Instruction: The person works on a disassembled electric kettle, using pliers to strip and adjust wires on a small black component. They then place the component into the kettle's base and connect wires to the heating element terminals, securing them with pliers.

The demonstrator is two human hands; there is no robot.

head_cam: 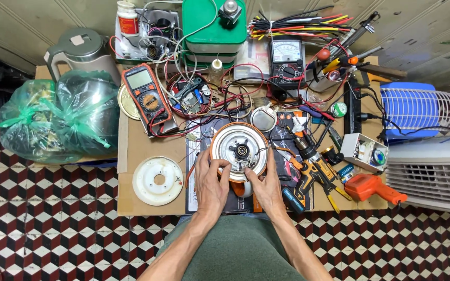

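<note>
- The round metal base [238,151] sits on the cardboard [131,151], between both hands.
- The left hand [210,182] and right hand [266,184] each grip its near rim, fingers curled.
- Holding it level and steady seems wise.
- The white disc [158,180] lies left of the hands.
- Its tiny middle parts are hard to see.

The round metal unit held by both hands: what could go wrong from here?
1. The round metal unit is tilted up between the left hand and right hand; it may slip onto the tools below.
2. The thin wires at its rim might snag on fingers.
</note>
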